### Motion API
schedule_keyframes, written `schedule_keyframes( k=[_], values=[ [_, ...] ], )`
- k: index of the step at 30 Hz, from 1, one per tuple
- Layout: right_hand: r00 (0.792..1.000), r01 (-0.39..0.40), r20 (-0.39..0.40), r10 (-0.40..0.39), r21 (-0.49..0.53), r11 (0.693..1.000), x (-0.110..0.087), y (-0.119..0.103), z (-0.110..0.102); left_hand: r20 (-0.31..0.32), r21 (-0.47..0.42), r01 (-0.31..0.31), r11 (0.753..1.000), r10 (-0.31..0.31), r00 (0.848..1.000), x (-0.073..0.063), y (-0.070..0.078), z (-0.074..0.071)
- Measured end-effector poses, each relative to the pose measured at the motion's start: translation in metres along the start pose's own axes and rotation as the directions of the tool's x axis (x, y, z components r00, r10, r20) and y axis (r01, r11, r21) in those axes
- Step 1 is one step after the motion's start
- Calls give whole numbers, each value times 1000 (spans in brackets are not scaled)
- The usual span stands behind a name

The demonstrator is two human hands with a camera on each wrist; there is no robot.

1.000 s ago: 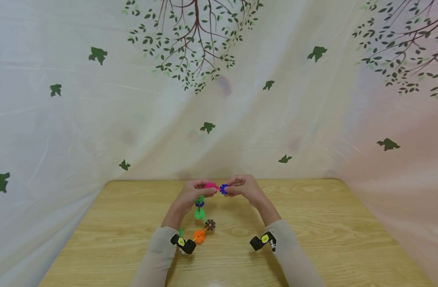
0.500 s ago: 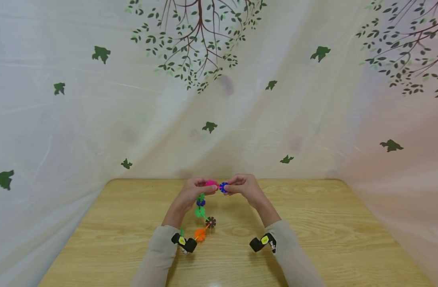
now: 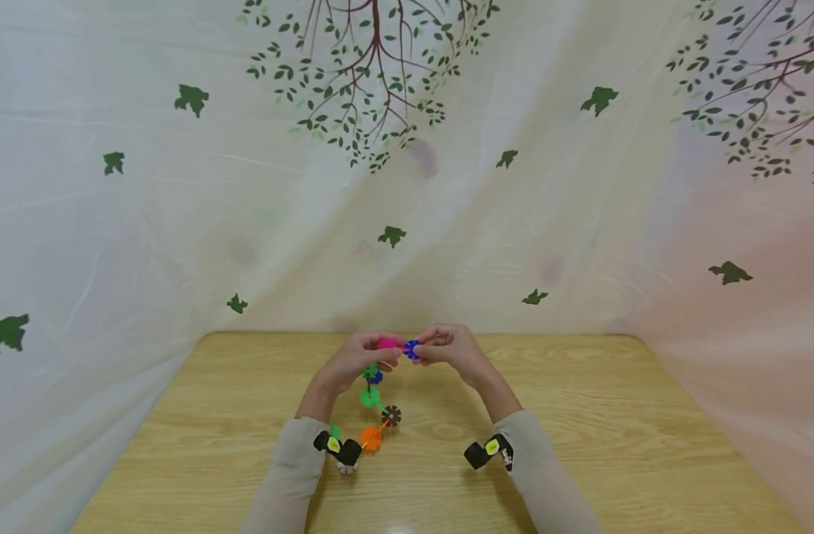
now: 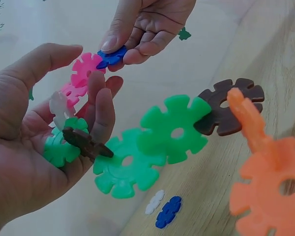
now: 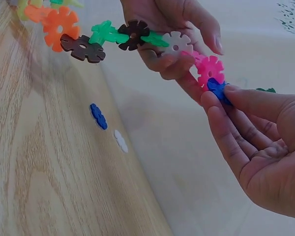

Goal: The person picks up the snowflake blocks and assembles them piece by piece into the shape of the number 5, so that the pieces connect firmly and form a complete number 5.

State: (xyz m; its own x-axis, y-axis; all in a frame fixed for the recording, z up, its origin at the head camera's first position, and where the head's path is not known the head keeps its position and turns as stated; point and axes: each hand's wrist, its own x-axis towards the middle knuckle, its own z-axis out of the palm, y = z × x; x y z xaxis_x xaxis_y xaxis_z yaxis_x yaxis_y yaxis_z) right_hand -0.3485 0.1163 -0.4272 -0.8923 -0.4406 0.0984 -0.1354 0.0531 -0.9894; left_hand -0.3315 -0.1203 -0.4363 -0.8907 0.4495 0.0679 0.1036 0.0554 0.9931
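Note:
My right hand pinches a blue notched plastic disc between thumb and fingers. The blue disc meets a pink notched disc at the end of a chain of linked snowflake discs. My left hand holds this chain near the pink end, with its fingers curled under it. In the left wrist view the left thumb stands apart from the pieces. From the left hand the chain hangs back through green discs, a dark brown disc and an orange disc. The left wrist partly hides its near end.
A loose blue disc and a white disc lie on the wooden table near its far edge. Behind it hangs a pale curtain with printed leaves. Each wrist wears a black camera.
The left hand and the pink disc have shifted slightly left, and the blue disc has followed a little. The chain sways slightly. The head view has shifted a little.

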Motion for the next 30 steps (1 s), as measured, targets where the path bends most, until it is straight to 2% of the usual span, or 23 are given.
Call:
schedule_keyframes(
  k=[6, 17, 24, 30],
  values=[
    [1000, 7, 15, -6, -31, 1000, 0, -1, -2, 10, 43, 6, 999, -6, 1000, 1, 2, -1],
    [998, -3, 66, 12, -135, 991, 1, 2, 0, -61, 50, 33, 998, -30, 998, -6, 1, -13],
    [993, 7, 114, 27, -287, 958, 21, 12, 11, -66, 15, 8, 1000, -7, 998, -7, 1, -22],
    [983, 39, 182, 34, -383, 923, 42, 30, 21, -84, -6, 20, 1000, -20, 996, -11, 2, -24]
  ],
)
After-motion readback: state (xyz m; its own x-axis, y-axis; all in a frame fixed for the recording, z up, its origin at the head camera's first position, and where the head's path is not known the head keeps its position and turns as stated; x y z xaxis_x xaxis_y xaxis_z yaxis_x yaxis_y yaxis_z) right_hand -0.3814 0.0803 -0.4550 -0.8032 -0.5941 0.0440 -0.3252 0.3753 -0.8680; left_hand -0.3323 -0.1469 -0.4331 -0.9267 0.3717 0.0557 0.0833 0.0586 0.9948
